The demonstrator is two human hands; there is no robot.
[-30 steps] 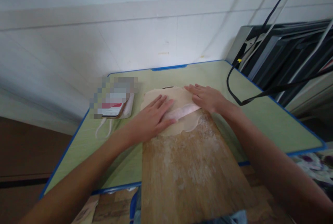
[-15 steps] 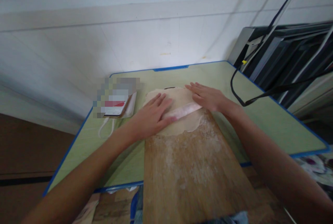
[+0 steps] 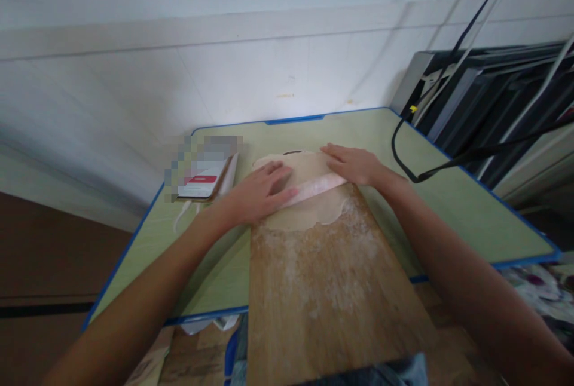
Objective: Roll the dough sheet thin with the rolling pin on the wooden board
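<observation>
A pale rolling pin [image 3: 314, 189] lies slantwise across a thin, wide sheet of dough [image 3: 309, 216] with an uneven edge. Over the pin's left end rests my left hand [image 3: 264, 192], palm down, fingers stretched and the thumb along the pin. My right hand [image 3: 352, 164] presses on the other end, its fingers reaching flat past it over the dough. Both pin ends are hidden under the palms. The dough covers the far part of a floured wooden board [image 3: 323, 290], whose near end juts past the table edge.
The green table [image 3: 457, 213] has a blue rim and stands against a white wall. At the left lies a phone [image 3: 201, 180], partly blurred, with a white cable. A black strap [image 3: 417, 177] hangs over the right side, near dark stacked panels [image 3: 484, 99].
My left hand has slid slightly left, baring more of the rolling pin. The right hand stays on its end. The whole view has shifted a little.
</observation>
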